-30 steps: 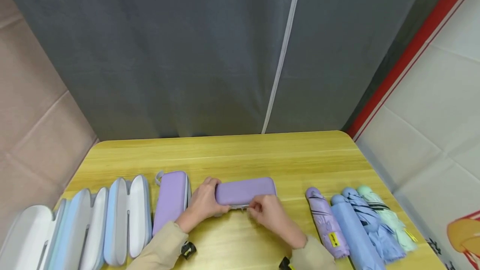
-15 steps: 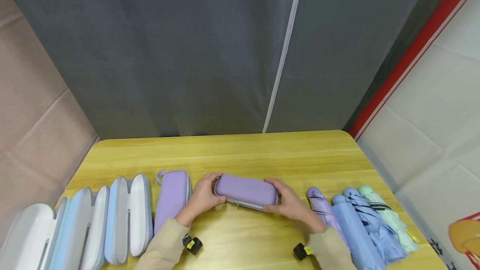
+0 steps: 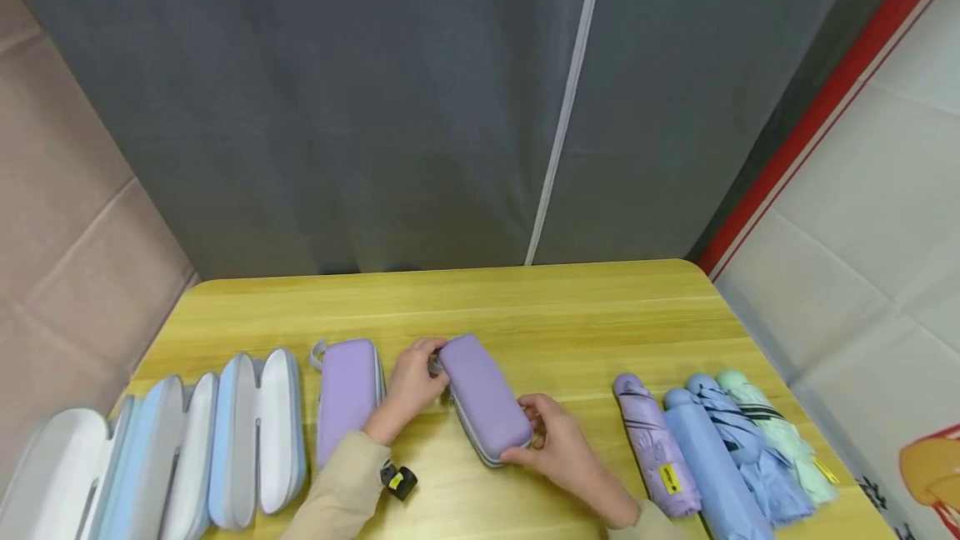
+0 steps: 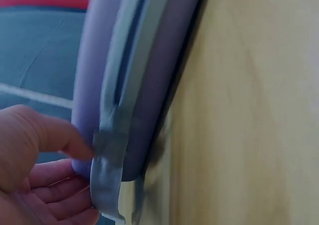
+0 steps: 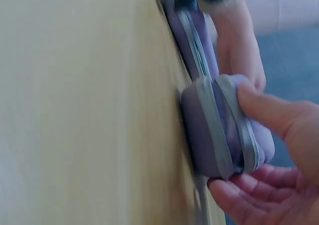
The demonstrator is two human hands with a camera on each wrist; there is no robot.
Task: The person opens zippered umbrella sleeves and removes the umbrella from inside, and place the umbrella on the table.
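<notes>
A purple zip case (image 3: 486,400) lies slanted on the table between both hands. My left hand (image 3: 413,382) grips its far left end, where a grey strap loop (image 4: 106,187) sticks out between thumb and fingers in the left wrist view. At the near end, my right hand (image 3: 558,448) holds the case, thumb on top and fingers at the far side. In the right wrist view two grey zipper bands (image 5: 214,127) run round that end with a dark gap between them. A second purple zip case (image 3: 348,398) with a grey loop lies left of my left hand.
Several long hard cases (image 3: 279,432) in white, grey and pale blue line the left side of the wooden table (image 3: 450,302). Folded umbrellas in lavender (image 3: 654,444), blue (image 3: 712,465) and mint (image 3: 776,436) lie at the right. A dark curtain (image 3: 337,123) hangs behind.
The right hand has moved from the case's front edge to its right end. The case has since turned clockwise, its right end swinging towards the near edge.
</notes>
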